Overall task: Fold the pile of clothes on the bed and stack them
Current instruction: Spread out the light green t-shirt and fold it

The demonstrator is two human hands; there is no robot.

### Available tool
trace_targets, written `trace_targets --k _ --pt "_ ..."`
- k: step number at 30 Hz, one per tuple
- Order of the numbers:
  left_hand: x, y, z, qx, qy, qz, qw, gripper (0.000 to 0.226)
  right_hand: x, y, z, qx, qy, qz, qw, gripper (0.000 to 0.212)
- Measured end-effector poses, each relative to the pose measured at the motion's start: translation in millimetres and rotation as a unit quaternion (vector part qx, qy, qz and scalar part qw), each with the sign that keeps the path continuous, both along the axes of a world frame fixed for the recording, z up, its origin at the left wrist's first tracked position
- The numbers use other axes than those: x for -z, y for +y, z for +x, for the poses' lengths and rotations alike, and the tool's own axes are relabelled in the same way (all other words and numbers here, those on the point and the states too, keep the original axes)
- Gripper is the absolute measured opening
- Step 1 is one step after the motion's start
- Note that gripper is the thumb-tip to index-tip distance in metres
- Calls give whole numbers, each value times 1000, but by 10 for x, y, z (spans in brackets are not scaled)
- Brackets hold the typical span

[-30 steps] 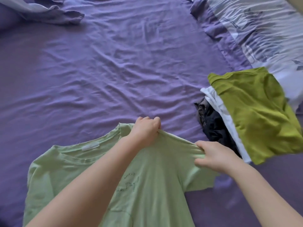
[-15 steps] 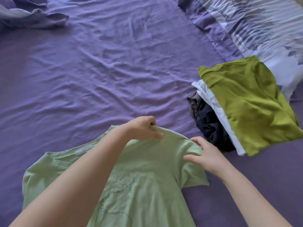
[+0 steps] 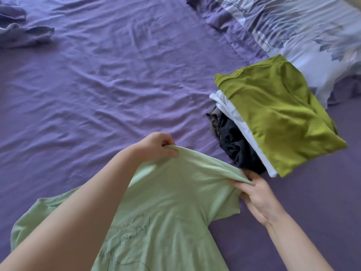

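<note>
Since the earlier frame, the shoulder edge of the pale green T-shirt [image 3: 172, 194] has been raised off the bed [image 3: 109, 90] and stretched into a ridge between the two hands. The left hand [image 3: 156, 146] is held at the far end of that edge, its fingers [image 3: 170, 142] curled over a small fold of cloth and pinching it against the thumb. The right hand [image 3: 257, 194] is held at the sleeve end, just beside the folded stack, with the hem nipped between thumb and fingers [image 3: 241, 185].

The rest of the shirt is spread print-up on the purple sheet, its collar side trailing toward the lower left, partly hidden under the left forearm. Just to the right stands the stack [image 3: 273, 122]: an olive green garment on top, a white one beneath it, and dark clothing at the bottom. A crumpled purple cloth [image 3: 25, 34] lies well apart at the far left, and a patterned pillow [image 3: 304, 32] sits behind the stack.

The shirt is judged light, limp and slightly stretchy: it sags wherever unsupported and keeps no shape by itself. A pinch at seams and hems, where the cloth is doubled, is judged the surest hold, with both points kept taut so that the fold line falls straight. Little risk of slipping is expected, though uneven tension could leave wrinkles or skew the fold.
</note>
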State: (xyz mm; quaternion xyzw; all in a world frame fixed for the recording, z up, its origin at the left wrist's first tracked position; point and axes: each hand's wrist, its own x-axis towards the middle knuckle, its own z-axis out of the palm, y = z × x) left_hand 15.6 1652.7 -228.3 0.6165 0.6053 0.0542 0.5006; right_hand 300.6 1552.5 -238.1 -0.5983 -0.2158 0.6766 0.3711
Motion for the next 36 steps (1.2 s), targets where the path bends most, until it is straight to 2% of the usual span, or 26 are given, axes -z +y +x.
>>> trace_targets --k 2,4,6,8,9,12,13,15,18,20,24,25,29,33,36 --pt "13 9 23 8 9 1 1000 19 -11 31 32 -11 -9 -1 1000 46" --pt "48 -7 77 19 18 -26 999 25 2 20 59 -56 -61 -1 997 52" --pt "73 -6 174 34 44 -41 998 25 44 -8 49 -70 -146 3 987 43" --pt "109 36 295 62 123 26 990 15 108 -36 30 -43 -204 34 977 32" --pt "129 44 349 54 162 77 982 17 123 -48 14 -17 -186 49 981 31" --pt "160 -33 476 -59 232 177 955 21 136 -109 -45 65 -112 56 990 36" --pt "157 -114 517 -90 256 198 942 23 128 -166 -66 62 -140 55 987 40" --pt "120 -331 628 -135 263 258 920 29 132 -331 -106 22 -265 48 963 49" --pt "36 -795 870 -80 205 338 915 22 131 -583 -213 -27 -375 30 926 50" --pt "61 -1168 1057 -43 211 322 922 29 132 -637 -239 -56 -400 30 914 45" --pt "197 -1747 1248 11 301 153 941 84 15 -504 -42 -30 -366 76 927 37" --pt "264 -1860 1232 18 313 122 942 92 -8 -469 36 -36 -380 91 920 37" --pt "338 -2182 1204 -10 309 66 949 87 -67 -545 108 -134 -459 145 866 44" --pt "312 -2497 1152 -24 317 53 947 67 -123 -961 -188 -245 -557 296 736 52" --pt "161 -2773 1091 -12 324 57 944 67 -143 -1256 -335 -320 -567 332 682 51"
